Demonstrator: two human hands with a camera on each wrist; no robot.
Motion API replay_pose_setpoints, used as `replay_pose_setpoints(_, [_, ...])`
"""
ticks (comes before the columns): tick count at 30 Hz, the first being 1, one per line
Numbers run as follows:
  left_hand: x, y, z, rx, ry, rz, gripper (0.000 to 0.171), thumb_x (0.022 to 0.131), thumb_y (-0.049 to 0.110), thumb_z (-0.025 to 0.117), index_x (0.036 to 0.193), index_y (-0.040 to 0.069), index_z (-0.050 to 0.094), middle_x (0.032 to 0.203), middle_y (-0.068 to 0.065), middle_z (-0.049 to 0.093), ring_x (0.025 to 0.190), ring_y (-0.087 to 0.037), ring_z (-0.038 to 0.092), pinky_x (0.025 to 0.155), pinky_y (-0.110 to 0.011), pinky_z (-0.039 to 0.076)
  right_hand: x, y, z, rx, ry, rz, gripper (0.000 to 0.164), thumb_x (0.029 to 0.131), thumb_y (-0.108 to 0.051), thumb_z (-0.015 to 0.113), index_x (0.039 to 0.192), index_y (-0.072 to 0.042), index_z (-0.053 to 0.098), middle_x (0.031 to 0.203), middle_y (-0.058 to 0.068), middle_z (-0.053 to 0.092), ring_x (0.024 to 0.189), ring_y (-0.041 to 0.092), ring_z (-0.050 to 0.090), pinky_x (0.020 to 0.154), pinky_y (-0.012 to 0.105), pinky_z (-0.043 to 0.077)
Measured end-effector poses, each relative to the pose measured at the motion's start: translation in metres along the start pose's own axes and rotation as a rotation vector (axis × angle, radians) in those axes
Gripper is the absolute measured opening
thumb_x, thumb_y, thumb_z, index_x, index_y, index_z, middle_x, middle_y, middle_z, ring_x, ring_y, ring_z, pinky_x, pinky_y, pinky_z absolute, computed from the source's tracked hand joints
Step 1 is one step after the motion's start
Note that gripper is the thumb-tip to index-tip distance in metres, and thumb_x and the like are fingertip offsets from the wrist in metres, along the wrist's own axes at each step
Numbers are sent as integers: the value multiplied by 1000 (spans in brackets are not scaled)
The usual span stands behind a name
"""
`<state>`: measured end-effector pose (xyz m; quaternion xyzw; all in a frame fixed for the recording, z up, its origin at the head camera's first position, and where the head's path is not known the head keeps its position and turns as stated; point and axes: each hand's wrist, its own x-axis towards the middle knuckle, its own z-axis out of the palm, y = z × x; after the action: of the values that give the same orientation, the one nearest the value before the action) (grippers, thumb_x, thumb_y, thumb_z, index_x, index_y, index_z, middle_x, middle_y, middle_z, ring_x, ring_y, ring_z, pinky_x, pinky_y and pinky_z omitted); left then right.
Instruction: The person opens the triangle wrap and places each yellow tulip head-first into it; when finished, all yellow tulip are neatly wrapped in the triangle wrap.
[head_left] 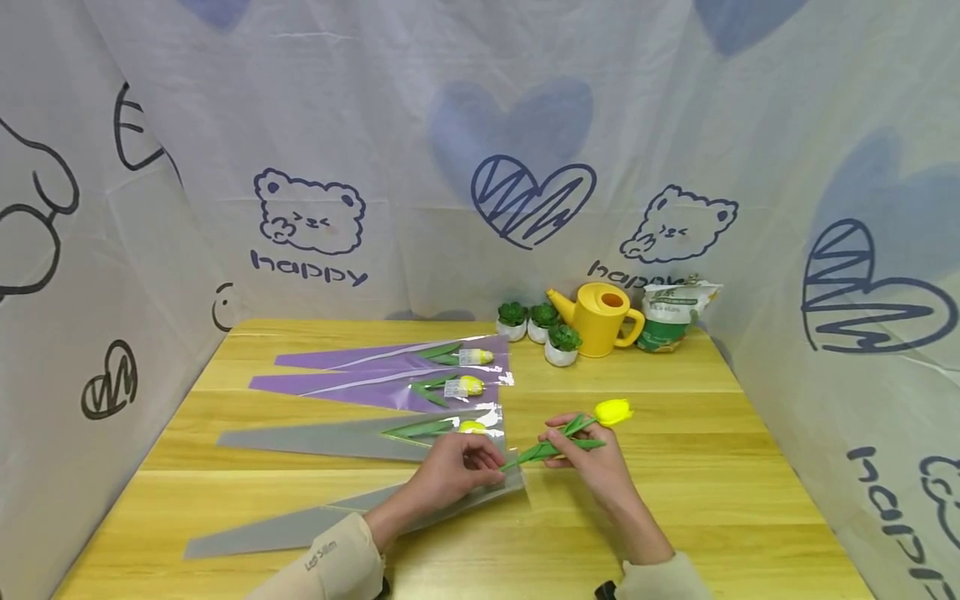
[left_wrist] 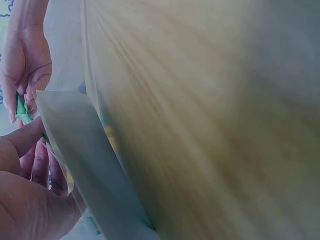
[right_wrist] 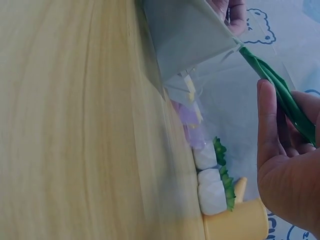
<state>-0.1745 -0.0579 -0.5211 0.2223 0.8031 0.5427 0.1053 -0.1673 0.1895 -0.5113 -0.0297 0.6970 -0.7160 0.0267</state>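
My right hand (head_left: 592, 467) holds a yellow artificial tulip (head_left: 613, 412) by its green leaves and stem, bloom pointing right and away from me. The stem's lower end points left, at the mouth of a grey, clear-fronted flower sleeve (head_left: 255, 529). My left hand (head_left: 450, 475) pinches that sleeve near its wide end. In the left wrist view, the sleeve (left_wrist: 95, 160) rises at a slant, with fingers showing behind its clear film. The right wrist view shows the green leaves (right_wrist: 280, 92) between my right thumb and fingers, the stem tip right at the sleeve's edge.
Behind lie another grey sleeve (head_left: 300, 437) and two purple sleeves (head_left: 322, 384), each with a yellow tulip inside. At the back right stand several small potted succulents (head_left: 561, 350), a yellow watering can (head_left: 596, 325) and a green-white bag (head_left: 667, 321). Printed curtains enclose the wooden table (head_left: 675, 500).
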Motion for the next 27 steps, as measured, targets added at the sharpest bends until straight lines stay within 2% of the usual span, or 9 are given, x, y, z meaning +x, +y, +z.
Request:
replay_pose_setpoints(5, [0,0,0,7,6,3,12,85,9,85,93,12,76,87,-1,74,77,-9,66,72,-22,57,0,1,0,-7,-14,6,39,101,-12,67,126,16,56,111,28,72,86,17,77,76,34,64])
replay_pose_setpoints(11, [-1,-1,-1,7,16,-8,13,85,9,84,94,15,77,86,3,73,78,-9,66,73,-24,58,-1,1,-8,69,-56,60,47,109,-26,56,137,11,50,110,15,76,88,19,77,80,36,64])
replay_pose_setpoints(13, [-1,-2,-1,5,19,-11,13,85,9,83,95,15,76,86,4,73,78,-9,66,73,-24,58,-1,0,-11,112,-21,71,48,111,-33,50,135,8,53,104,11,77,84,20,78,77,37,64])
replay_pose_setpoints(16, [-2,-2,-1,3,24,-13,13,86,9,83,95,15,76,87,3,72,79,-10,66,74,-24,58,-2,-1,-15,142,93,58,44,110,-38,49,125,1,61,92,8,76,75,19,76,70,37,65])
replay_pose_setpoints(19, [-2,-2,-2,4,29,-11,12,86,10,83,95,15,76,87,3,72,80,-10,66,74,-24,58,-4,-2,-18,143,167,45,31,108,-34,56,117,-6,66,86,4,71,71,14,73,65,34,64])
replay_pose_setpoints(21, [-2,-2,-2,6,30,-12,12,86,10,83,95,15,76,87,4,73,79,-9,66,74,-24,58,-5,-1,-21,147,155,41,25,106,-26,60,119,-5,63,88,3,70,73,11,71,65,31,63])
replay_pose_setpoints(24, [-2,-2,-3,5,32,-10,12,86,9,83,94,14,76,87,3,73,78,-9,66,73,-24,58,-7,1,-28,189,98,35,27,105,-15,62,127,-1,56,93,1,70,78,9,70,67,28,63])
replay_pose_setpoints(27, [-3,-2,-4,8,35,-10,12,86,9,84,94,14,77,86,3,73,78,-10,66,72,-24,58,-9,1,-36,186,96,32,28,105,-12,62,128,-1,53,96,-1,70,82,8,69,68,26,62])
